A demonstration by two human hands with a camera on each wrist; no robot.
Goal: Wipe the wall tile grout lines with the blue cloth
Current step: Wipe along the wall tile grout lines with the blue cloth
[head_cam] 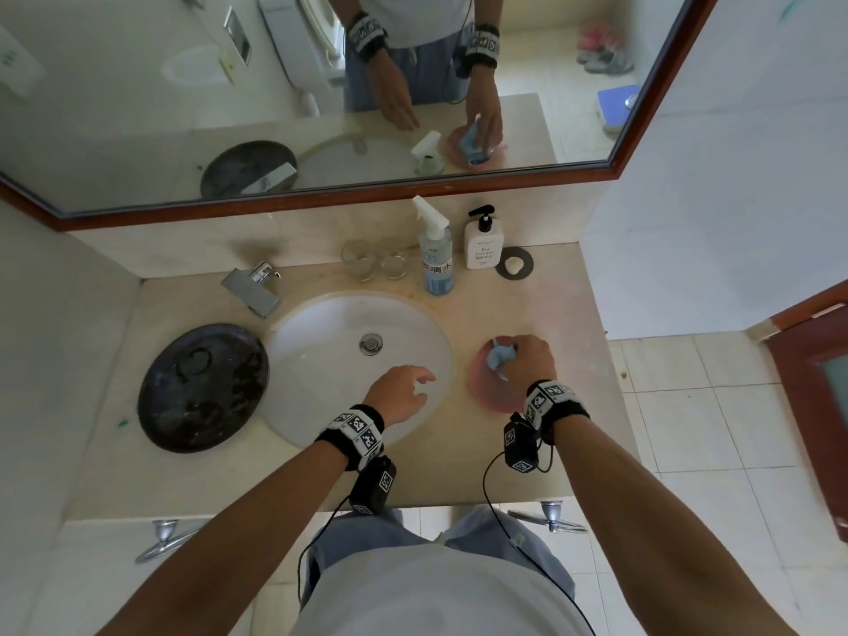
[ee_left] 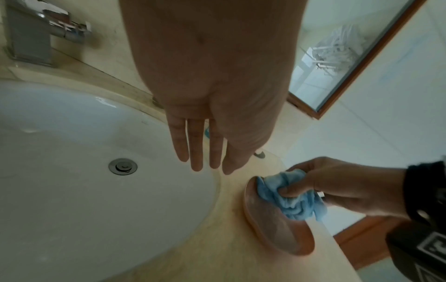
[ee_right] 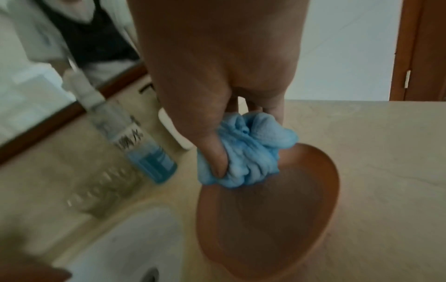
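The blue cloth [head_cam: 500, 358] is bunched up over a shallow pink dish [head_cam: 493, 390] on the counter, right of the sink. My right hand [head_cam: 527, 358] grips the cloth [ee_right: 246, 152] with thumb and curled fingers, just above the dish [ee_right: 277, 219]. My left hand [head_cam: 404, 392] hovers over the white sink basin [head_cam: 321, 360], fingers straight and relaxed [ee_left: 200, 148], holding nothing. In the left wrist view the cloth [ee_left: 289, 198] sits at the far rim of the dish [ee_left: 272, 219]. The white tiled wall [head_cam: 711, 199] rises to the right of the counter.
A spray bottle of blue liquid [head_cam: 436, 254], a white pump bottle [head_cam: 483, 243], two glasses [head_cam: 374, 261] and a chrome tap [head_cam: 254, 289] line the back of the counter. A dark round tray [head_cam: 202, 387] lies left of the sink. A framed mirror [head_cam: 321, 107] hangs above.
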